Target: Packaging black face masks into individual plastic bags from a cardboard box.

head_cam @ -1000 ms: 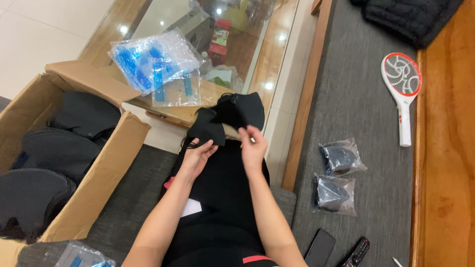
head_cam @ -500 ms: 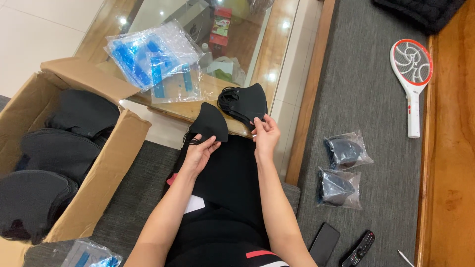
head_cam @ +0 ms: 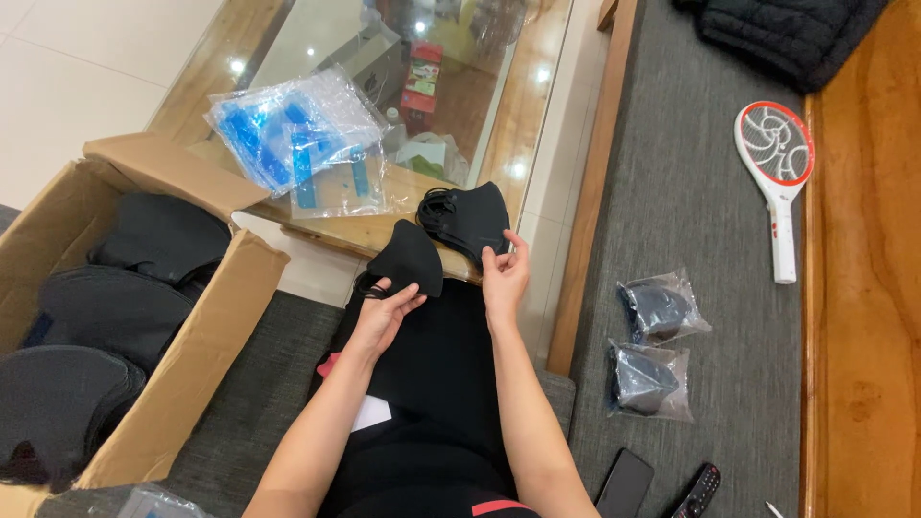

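My left hand (head_cam: 382, 315) holds a folded black face mask (head_cam: 408, 259) by its lower edge, above my lap. My right hand (head_cam: 503, 271) grips a small stack of black masks (head_cam: 468, 219) by its lower right corner, over the edge of the wooden glass-topped table (head_cam: 331, 233). The two mask bundles sit side by side and apart. A pile of clear plastic bags with blue strips (head_cam: 295, 137) lies on the table just left of the masks.
An open cardboard box (head_cam: 197, 326) at left holds stacks of black masks (head_cam: 106, 307). On the grey couch at right lie two bagged mask packs (head_cam: 658, 309) (head_cam: 646, 380), an electric fly swatter (head_cam: 777, 173), a phone (head_cam: 625, 482), a remote (head_cam: 697, 489) and a dark jacket (head_cam: 782, 34).
My hands have drawn apart: the single mask went left with my left hand, and the stack moved right and further over the table with my right hand.
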